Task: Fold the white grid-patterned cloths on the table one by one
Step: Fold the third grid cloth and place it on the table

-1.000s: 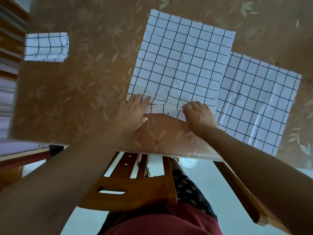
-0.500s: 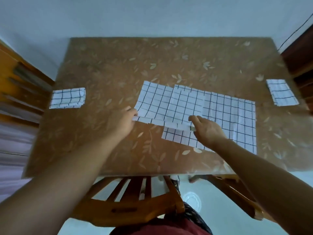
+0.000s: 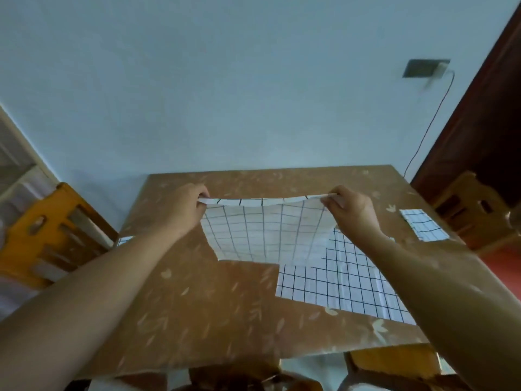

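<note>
While the left hand and right hand are each pinching an upper corner of a cloth, it is hanging stretched between them above the table, partly covering a second cloth lying flat at the near right. A folded cloth is resting near the table's right edge, well apart.

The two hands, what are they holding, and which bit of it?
One white grid-patterned cloth, held up. The left hand pinches its upper left corner, and the right hand pinches its upper right corner.
</note>
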